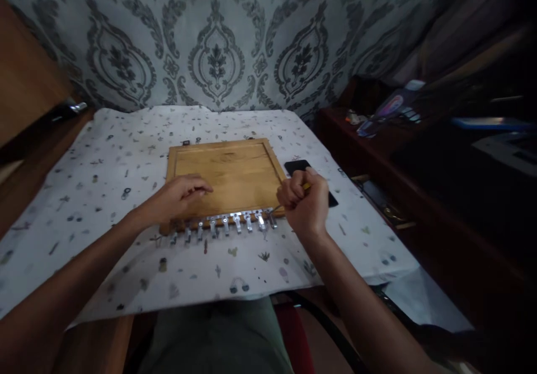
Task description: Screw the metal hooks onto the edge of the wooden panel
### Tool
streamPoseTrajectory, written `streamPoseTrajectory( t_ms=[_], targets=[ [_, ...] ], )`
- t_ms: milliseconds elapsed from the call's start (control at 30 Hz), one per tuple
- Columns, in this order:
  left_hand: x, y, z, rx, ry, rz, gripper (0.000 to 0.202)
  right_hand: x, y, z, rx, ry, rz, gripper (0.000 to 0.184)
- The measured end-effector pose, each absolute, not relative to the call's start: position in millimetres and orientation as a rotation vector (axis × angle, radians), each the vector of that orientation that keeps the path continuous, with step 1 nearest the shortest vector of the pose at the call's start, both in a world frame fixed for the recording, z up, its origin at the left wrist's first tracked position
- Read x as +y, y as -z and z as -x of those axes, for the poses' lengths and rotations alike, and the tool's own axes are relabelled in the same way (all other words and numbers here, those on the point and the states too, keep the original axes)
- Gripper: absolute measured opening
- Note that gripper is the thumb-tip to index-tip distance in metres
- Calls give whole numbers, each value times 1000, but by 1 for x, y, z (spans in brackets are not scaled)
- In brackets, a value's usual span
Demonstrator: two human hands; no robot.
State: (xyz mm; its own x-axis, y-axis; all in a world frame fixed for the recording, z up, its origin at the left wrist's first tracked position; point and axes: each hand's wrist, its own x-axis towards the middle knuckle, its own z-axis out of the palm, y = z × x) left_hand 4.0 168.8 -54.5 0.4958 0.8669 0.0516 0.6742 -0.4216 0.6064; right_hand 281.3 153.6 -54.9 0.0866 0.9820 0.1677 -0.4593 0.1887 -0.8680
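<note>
A framed wooden board (226, 175) lies flat on the cloth-covered table. Along its near edge runs a metal rail with several shiny hooks (238, 223), their ends pointing towards me. My left hand (182, 195) rests over the board's left side, fingers stretched loosely and holding nothing. At the right end of the rail, my right hand (305, 200) is closed around a screwdriver; a bit of its yellow handle (306, 186) shows between the fingers. Its thin shaft slants towards the last hook, but I cannot tell whether the tip sits in a screw.
A black phone (297, 165) lies partly behind my right hand. On the dark furniture to the right stands a clear bottle (388, 108). Patterned cloth (216, 55) hangs behind the table (235, 284), and brown wooden furniture (31, 77) borders the left.
</note>
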Motion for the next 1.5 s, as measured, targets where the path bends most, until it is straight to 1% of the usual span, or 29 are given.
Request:
streamPoseTrajectory(
  t_ms=[167, 300, 367, 533, 800, 900, 1033, 1167, 1333, 1500],
  targets=[
    [165, 61, 71, 1728, -731, -2061, 36, 158, 58, -284, -875, -1237, 734, 59],
    [162, 82, 124, 2168, -719, -1948, 36, 161, 58, -286, -862, -1251, 739, 54],
    [159, 93, 137, 2265, -690, -1911, 38, 162, 58, -287, -867, -1276, 742, 51],
    [161, 112, 144, 2255, -636, -1994, 30, 168, 62, -295, -837, -1317, 784, 51],
    [196, 118, 131, 2217, -616, -2056, 36, 170, 68, -295, -868, -1293, 816, 58],
    [216, 117, 122, 2205, -586, -2095, 37, 171, 70, -294, -909, -1273, 795, 62],
    [252, 110, 115, 2226, -530, -2136, 30, 172, 71, -292, -925, -1234, 768, 64],
    [295, 100, 111, 2256, -442, -2159, 40, 171, 70, -289, -886, -1231, 808, 62],
    [333, 96, 106, 2312, -295, -2152, 42, 168, 68, -286, -908, -1213, 823, 63],
    [341, 100, 113, 2343, -191, -2152, 40, 163, 71, -280, -905, -1168, 825, 61]
  ],
)
